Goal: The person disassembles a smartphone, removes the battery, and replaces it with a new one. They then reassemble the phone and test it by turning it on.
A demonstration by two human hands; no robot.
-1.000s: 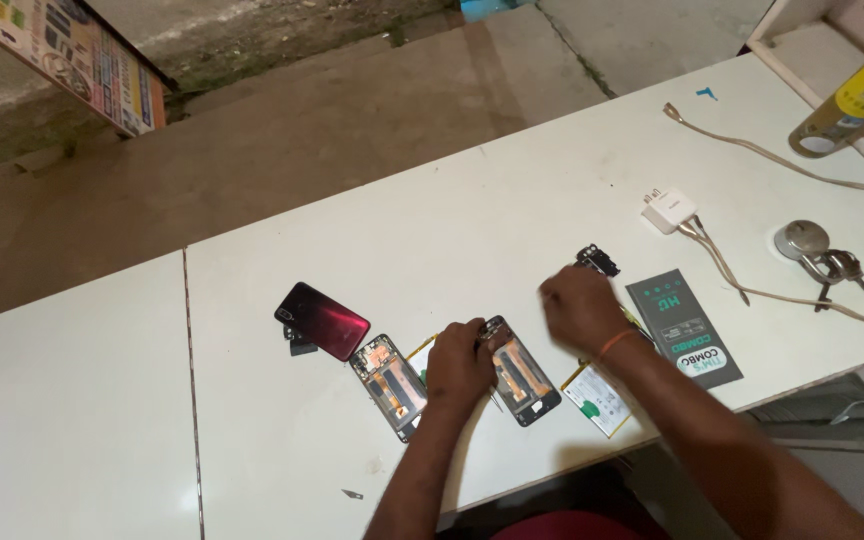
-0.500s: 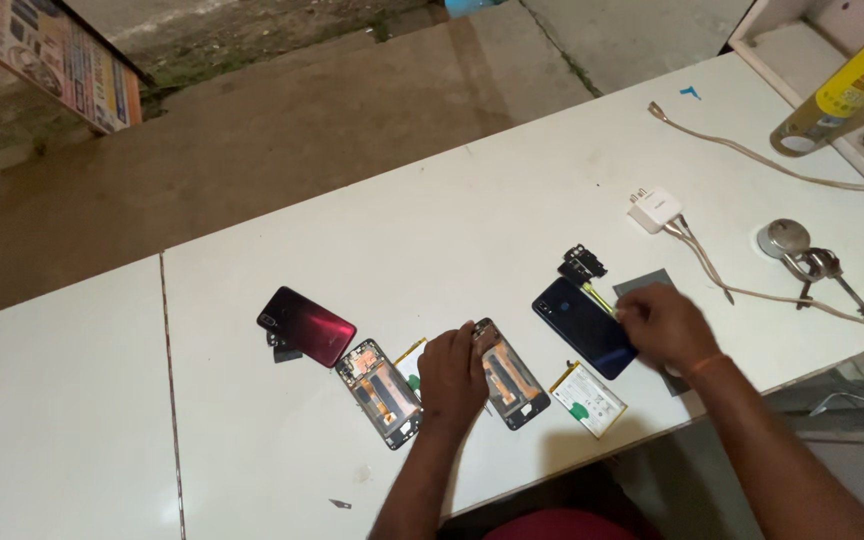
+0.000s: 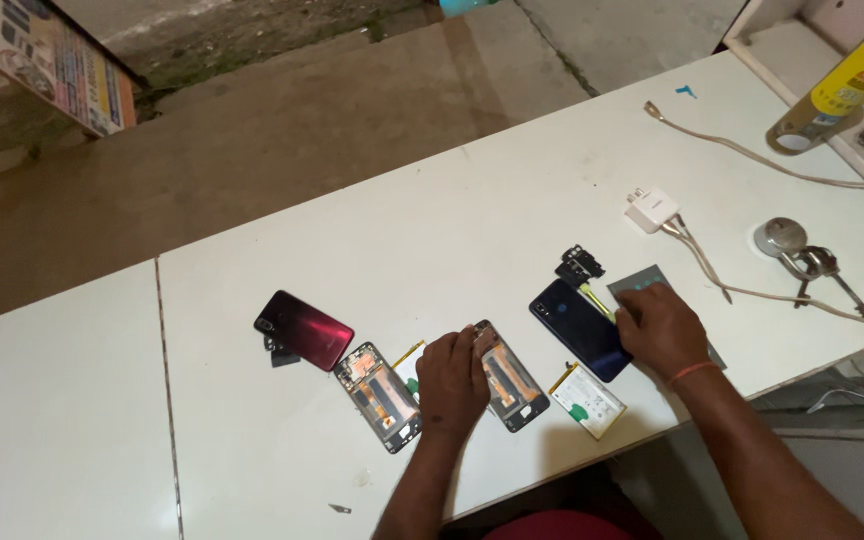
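My left hand [image 3: 452, 382] rests on the near end of an opened phone frame [image 3: 514, 380] on the white table [image 3: 432, 220], fingers curled over it. A second opened phone frame [image 3: 384, 395] lies just left of that hand. My right hand [image 3: 660, 328] presses on the edge of a dark blue phone back cover [image 3: 574, 326], which lies over a grey flat card [image 3: 642, 282]. A white phone battery [image 3: 588, 400] lies near the table's front edge between my arms. A dark red back cover [image 3: 305, 329] lies further left.
A small black phone part [image 3: 578, 266] sits behind the blue cover. A white charger plug [image 3: 651, 208] with cables, a round metal piece with pliers [image 3: 814, 264] and a yellow spray can [image 3: 842, 85] are at the right. A small dark scrap [image 3: 338, 509] lies near the front edge.
My right hand moved right from the frames and brought the dark blue back cover onto the table over the grey card. My left hand stayed on the phone frame.
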